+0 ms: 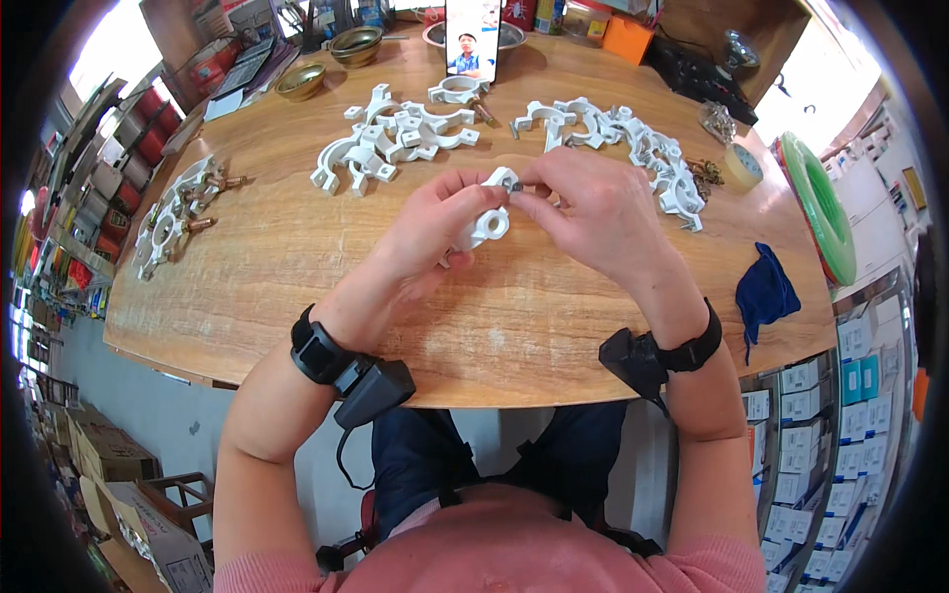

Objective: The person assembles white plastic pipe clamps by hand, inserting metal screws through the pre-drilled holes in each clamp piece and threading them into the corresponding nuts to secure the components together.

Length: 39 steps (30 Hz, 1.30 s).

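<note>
Over the middle of the table, my left hand (pixel 427 229) is closed around a white plastic pipe clamp (pixel 488 228), its thumb on top. A round hole shows in the clamp's nearer part. At the clamp's far end, my right hand (pixel 601 206) pinches a small grey metal screw (pixel 516 187) against it; the fingers partly cover the screw. Beyond my left hand lies a heap of white clamp halves (pixel 403 136). Another pile of white clamp parts (pixel 635 134) stretches out past my right hand. Clamps with brass-coloured bolts (pixel 170 223) lie at the table's left side.
A phone (pixel 473 61) stands upright at the back, near brass bowls (pixel 301 83). To the right are a tape roll (pixel 743 166), a bag of small hardware (pixel 718 122), a dark blue pouch (pixel 766 292) and a green coil (pixel 819 210). The table's front edge (pixel 494 403) curves before me.
</note>
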Motion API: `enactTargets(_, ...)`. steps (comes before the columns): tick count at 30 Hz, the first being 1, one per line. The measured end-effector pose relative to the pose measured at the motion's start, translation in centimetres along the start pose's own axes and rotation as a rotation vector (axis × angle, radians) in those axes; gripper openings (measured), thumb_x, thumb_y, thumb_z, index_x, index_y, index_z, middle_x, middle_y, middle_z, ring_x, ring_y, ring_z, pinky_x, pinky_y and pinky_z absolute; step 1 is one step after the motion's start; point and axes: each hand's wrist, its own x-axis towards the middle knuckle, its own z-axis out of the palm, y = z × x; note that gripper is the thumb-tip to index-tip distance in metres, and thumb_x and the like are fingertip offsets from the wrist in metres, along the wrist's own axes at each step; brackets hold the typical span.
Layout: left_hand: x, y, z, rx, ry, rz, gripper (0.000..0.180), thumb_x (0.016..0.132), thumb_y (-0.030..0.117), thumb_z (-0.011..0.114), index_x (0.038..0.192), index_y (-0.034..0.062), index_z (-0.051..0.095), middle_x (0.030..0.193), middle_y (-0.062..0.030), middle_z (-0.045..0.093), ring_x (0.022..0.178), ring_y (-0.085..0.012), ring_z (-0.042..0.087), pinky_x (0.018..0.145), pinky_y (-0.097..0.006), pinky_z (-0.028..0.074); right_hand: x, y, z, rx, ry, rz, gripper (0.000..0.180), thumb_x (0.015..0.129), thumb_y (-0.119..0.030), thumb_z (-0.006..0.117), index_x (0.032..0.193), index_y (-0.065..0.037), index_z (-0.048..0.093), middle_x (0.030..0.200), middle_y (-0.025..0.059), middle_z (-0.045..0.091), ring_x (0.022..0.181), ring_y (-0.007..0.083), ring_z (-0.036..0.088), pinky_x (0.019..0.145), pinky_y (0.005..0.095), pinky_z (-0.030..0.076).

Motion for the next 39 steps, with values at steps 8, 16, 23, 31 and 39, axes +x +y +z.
enactTargets(8, 0.5, -0.5, -0.6, -0.004, -0.066, -0.016, 0.024, 0.080, 0.029, 0.055, 0.097, 0.0117, 0.053, 0.073, 0.0051, 0.052, 0.058, -0.0021, 0.043, 0.042, -0.017, 0.031, 0.2, -0.2, 0.0, -0.011, -0.004, -0.042, 0.009, 0.069, -0.014, 0.060, 0.074, -0.010, 0.054, 0.071, 0.0041, 0.054, 0.059, 0.0218, 0.056, 0.045, 0.0312, 0.042)
enactTargets(16, -0.2, -0.1, -0.1, -0.007, -0.062, -0.032, 0.022, 0.082, 0.025, 0.052, 0.100, 0.0127, 0.051, 0.072, 0.0076, 0.048, 0.056, 0.0000, 0.041, 0.038, -0.015, 0.029, 0.0, -0.4, -0.3, -0.033, -0.046, -0.004, 0.013, 0.068, -0.015, 0.062, 0.077, -0.010, 0.055, 0.072, 0.0042, 0.054, 0.060, 0.0221, 0.056, 0.047, 0.0315, 0.043)
enactTargets(23, 0.0, -0.6, -0.3, -0.048, -0.077, -0.032, 0.021, 0.082, 0.024, 0.052, 0.098, 0.0118, 0.051, 0.072, 0.0072, 0.049, 0.056, -0.0001, 0.042, 0.039, -0.015, 0.030, -0.2, -0.7, -0.6, -0.028, 0.004, -0.047, 0.015, 0.067, -0.015, 0.063, 0.079, -0.009, 0.056, 0.071, 0.0039, 0.054, 0.061, 0.0213, 0.056, 0.048, 0.0307, 0.043)
enactTargets(31, 0.6, -0.7, -0.4, -0.032, -0.105, -0.032, 0.022, 0.082, 0.027, 0.053, 0.100, 0.0135, 0.052, 0.074, 0.0082, 0.051, 0.059, 0.0007, 0.043, 0.040, -0.014, 0.031, 0.1, -0.4, -0.4, 0.001, 0.027, -0.018, 0.010, 0.069, -0.015, 0.061, 0.075, -0.010, 0.056, 0.069, 0.0045, 0.055, 0.061, 0.0219, 0.056, 0.048, 0.0322, 0.043)
enactTargets(39, 0.4, -0.4, -0.5, -0.079, -0.058, 0.003, 0.026, 0.080, 0.028, 0.057, 0.098, 0.0107, 0.052, 0.075, 0.0057, 0.053, 0.059, -0.0004, 0.045, 0.041, -0.016, 0.029, 0.1, -0.1, 0.0, 0.014, 0.014, -0.008, 0.011, 0.070, -0.016, 0.060, 0.078, -0.009, 0.056, 0.070, 0.0041, 0.056, 0.061, 0.0226, 0.056, 0.048, 0.0326, 0.043)
